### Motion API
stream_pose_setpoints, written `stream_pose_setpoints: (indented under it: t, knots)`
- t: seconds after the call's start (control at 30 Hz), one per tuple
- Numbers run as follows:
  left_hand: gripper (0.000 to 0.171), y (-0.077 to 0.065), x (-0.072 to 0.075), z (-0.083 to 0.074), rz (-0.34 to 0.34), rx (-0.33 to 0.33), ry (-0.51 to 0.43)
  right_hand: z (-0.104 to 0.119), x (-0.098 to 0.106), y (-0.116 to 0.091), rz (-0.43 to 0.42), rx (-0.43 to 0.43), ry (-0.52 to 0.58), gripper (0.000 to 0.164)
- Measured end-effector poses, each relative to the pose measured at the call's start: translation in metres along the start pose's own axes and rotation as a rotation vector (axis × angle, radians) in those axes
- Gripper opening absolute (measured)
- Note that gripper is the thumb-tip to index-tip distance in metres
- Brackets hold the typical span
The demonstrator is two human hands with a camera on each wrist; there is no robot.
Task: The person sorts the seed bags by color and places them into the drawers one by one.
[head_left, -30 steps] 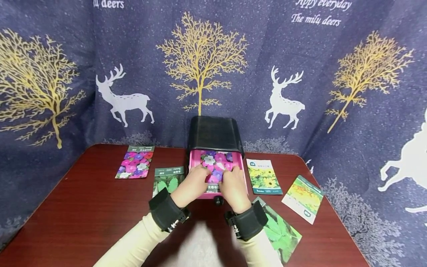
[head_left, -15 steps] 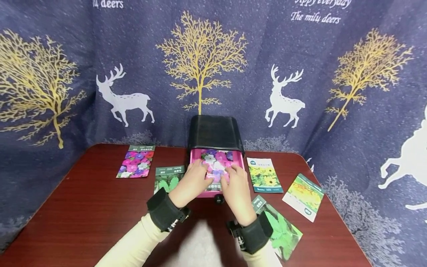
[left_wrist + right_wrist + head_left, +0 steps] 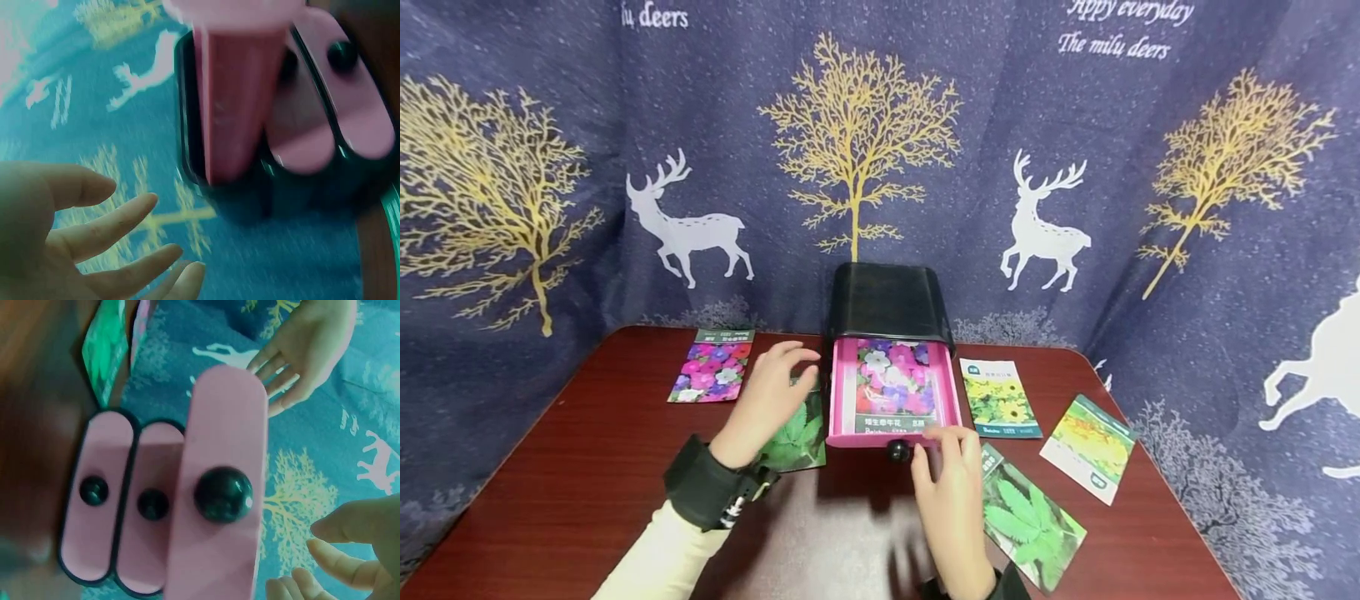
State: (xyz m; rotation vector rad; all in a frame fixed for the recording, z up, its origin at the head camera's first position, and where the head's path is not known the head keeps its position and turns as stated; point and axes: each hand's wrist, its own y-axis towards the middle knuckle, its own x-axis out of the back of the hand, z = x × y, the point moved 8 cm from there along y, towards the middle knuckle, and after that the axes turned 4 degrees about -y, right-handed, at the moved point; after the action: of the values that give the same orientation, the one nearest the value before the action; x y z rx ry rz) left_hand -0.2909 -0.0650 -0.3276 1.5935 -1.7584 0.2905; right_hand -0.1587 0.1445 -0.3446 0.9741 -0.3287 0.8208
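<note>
A black cabinet (image 3: 887,300) with pink drawers stands at the back middle of the table. Its top drawer (image 3: 957,408) is pulled out, and a seed packet (image 3: 895,379) with pink, purple and white flowers lies flat inside. My left hand (image 3: 767,404) hovers left of the drawer, holding nothing, its fingers spread and slightly bent. By the right part of the drawer front is my right hand (image 3: 951,492), also holding nothing. The right wrist view shows that hand's fingers (image 3: 344,559) apart from the drawer front (image 3: 225,425) and its round black knob (image 3: 224,495).
Left of the cabinet lie a flower seed packet (image 3: 711,367) and a green-leaf packet (image 3: 801,433), partly behind my left hand. To the right are a yellow-flower packet (image 3: 997,398), an orange-yellow packet (image 3: 1090,446) and another leaf packet (image 3: 1030,521). A deer-patterned cloth (image 3: 737,125) hangs behind.
Both hands have let go of the flower seed packet, which now lies in the drawer. The left hand has moved out to the left; the right hand has drawn back toward the drawer front.
</note>
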Motion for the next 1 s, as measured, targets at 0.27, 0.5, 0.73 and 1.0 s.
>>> stream_pose_setpoints:
  t: [0.27, 0.5, 0.73, 1.0]
  knots:
    - [0.028, 0.010, 0.043, 0.060, -0.141, 0.023, 0.044, -0.001, -0.020, -0.009, 0.037, 0.027, -0.047, 0.020]
    - [0.031, 0.028, 0.056, 0.134, -0.161, 0.187, 0.141, -0.003, -0.031, -0.015, 0.050, 0.026, -0.031, 0.027]
    - [0.039, 0.028, 0.055, 0.178, -0.061, 0.368, 0.099, 0.000, -0.044, -0.019, 0.064, 0.012, 0.000, 0.029]
    - [0.044, 0.029, 0.051, 0.216, -0.086, 0.489, 0.149, 0.002, -0.047, -0.021, 0.033, 0.034, 0.007, 0.024]
